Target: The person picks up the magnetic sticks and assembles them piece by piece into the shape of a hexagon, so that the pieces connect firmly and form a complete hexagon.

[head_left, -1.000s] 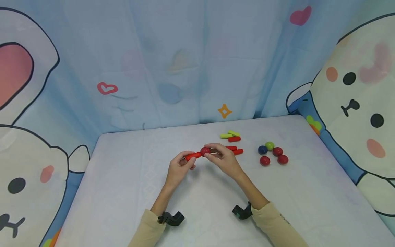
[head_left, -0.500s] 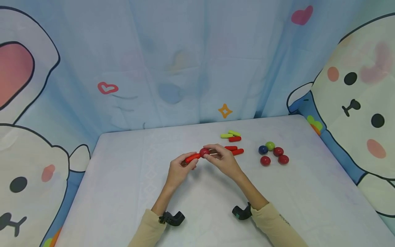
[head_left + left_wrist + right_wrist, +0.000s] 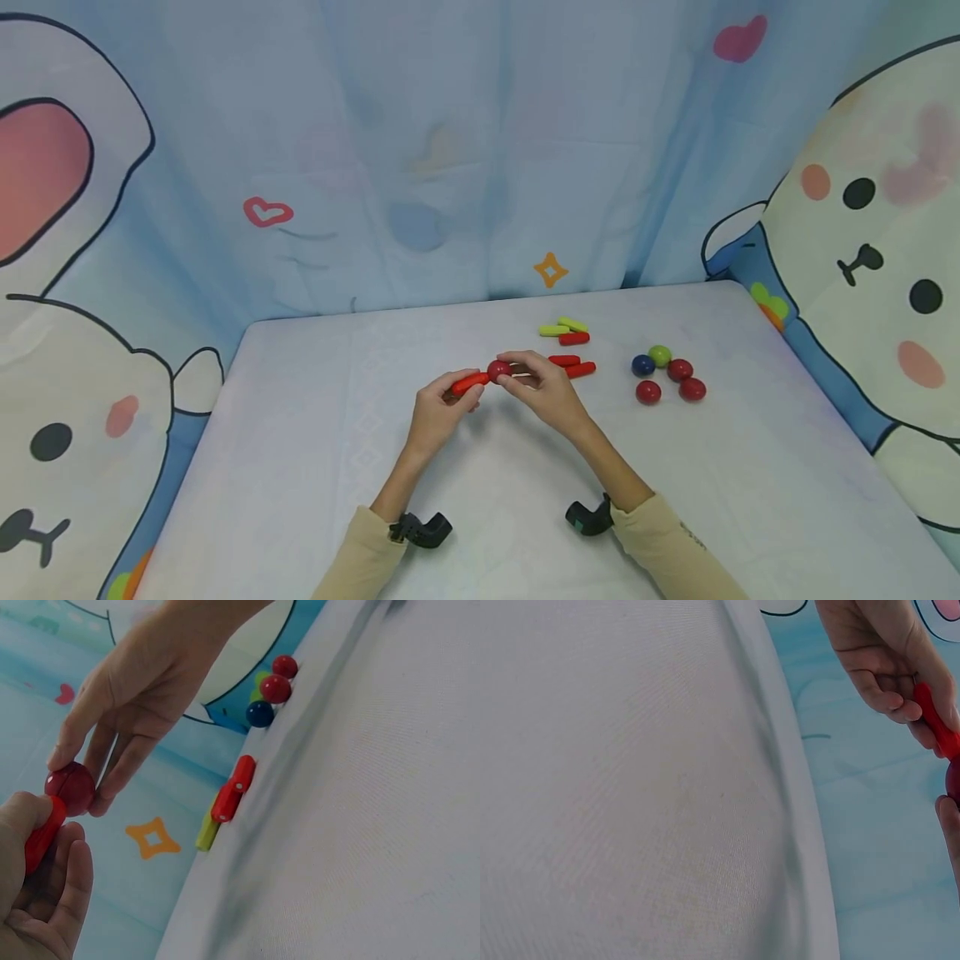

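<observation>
left hand (image 3: 438,408) pinching the red stick (image 3: 469,384), right hand (image 3: 551,395) pinching the dark red ball (image 3: 498,372) on its tip, just past the left fingers. looks like the joining step; next probably wants a straight, steady push.

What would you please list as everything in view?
Table: one, white, centre
Backdrop: one, blue, printed, behind table
Loose balls: five (three red, one blue, one green), table's right
Loose sticks: five (three red, two yellow-green), left of balls
Held ball: one, red, above table
Held stick: one, red, against held ball
Wrist cameras: two, black, front centre
Sleeves: two, beige, bottom edge
Left grip: one, on held stick
Right grip: one, on held ball
</observation>
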Tool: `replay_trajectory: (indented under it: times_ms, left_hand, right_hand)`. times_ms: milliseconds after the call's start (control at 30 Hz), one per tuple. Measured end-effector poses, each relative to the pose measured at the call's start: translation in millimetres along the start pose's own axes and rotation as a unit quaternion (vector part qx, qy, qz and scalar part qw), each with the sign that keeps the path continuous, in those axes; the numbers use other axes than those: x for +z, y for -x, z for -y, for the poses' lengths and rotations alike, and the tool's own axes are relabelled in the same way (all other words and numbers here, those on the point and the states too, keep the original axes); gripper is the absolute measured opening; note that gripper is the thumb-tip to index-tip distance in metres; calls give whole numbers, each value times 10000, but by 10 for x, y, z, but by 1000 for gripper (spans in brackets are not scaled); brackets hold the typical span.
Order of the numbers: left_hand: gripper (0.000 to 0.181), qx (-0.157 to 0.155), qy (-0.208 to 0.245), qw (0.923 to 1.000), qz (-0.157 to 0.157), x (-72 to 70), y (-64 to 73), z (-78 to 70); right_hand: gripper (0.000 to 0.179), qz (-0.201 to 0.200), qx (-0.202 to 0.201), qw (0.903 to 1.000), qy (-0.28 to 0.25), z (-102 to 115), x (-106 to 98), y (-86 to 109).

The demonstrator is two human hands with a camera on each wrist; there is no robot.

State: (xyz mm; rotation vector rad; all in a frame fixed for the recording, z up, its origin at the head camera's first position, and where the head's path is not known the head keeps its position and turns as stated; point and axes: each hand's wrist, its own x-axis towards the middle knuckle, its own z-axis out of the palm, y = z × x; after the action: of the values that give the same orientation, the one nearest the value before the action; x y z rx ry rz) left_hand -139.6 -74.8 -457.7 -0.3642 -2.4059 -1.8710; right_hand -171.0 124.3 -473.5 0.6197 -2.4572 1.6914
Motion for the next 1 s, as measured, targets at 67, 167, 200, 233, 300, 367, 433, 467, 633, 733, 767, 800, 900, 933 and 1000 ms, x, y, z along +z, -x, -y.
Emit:
replay_trajectory:
  times_ms: [67, 167, 200, 233, 300, 367, 433, 467, 633, 733, 767, 800, 900, 933, 1000]
  left_hand:
    - [32, 56, 9, 10000, 28, -3, -3, -9]
    - [31, 103, 20, 9999, 41, -4, -7, -12]
    - [31, 114, 18, 9999, 46, -4, -9, -12]
    - [31, 121, 17, 9999, 46, -4, -9, -10]
    - [31, 129, -3, 9999, 60, -3, -10, -11]
    - [31, 120, -21, 9999, 69, -1, -10, -12]
    - [32, 98, -40, 9999, 84, -2, -10, -20]
    - [32, 91, -57, 9999, 89, -3, -9, -25]
    - [34, 38, -149, 9998, 92, -12, -10, -16]
    - [34, -39, -175, 9998, 78, 1, -27, 74]
    - [34, -71, -164, 9998, 56, 10, -38, 123]
    - [34, -101, -152, 9998, 31, 21, -49, 176]
    - [34, -150, -88, 9998, -37, 53, -87, 331]
    - [34, -132, -49, 9999, -57, 57, -91, 351]
    - [33, -64, -2, 10000, -77, 60, -94, 372]
  right_hand:
    - [39, -27, 0, 10000, 22, -7, 2, -2]
    - [40, -38, -6, 10000, 81, 0, 6, -6]
    - [41, -32, -13, 9999, 106, 9, 7, -7]
    - [41, -25, -19, 9999, 125, 23, 7, -7]
    - [40, -7, -47, 9998, 182, 75, 2, -3]
    - [40, 2, -69, 9997, 223, 155, -11, 6]
    - [39, 4, -71, 9997, 238, 235, -23, 14]
    - [38, 6, -68, 9997, 239, 272, -30, 18]
    - [38, 23, -68, 9998, 196, 339, -33, 23]
    - [38, 35, -98, 9998, 181, 329, -27, 22]
    - [38, 36, -127, 9998, 170, 326, -26, 22]
    - [39, 33, -147, 9998, 163, 324, -25, 21]
    - [38, 21, -259, 9996, 145, 332, -27, 22]
    - [38, 21, -300, 9994, 142, 336, -27, 21]
    - [38, 23, -329, 9993, 151, 343, -30, 22]
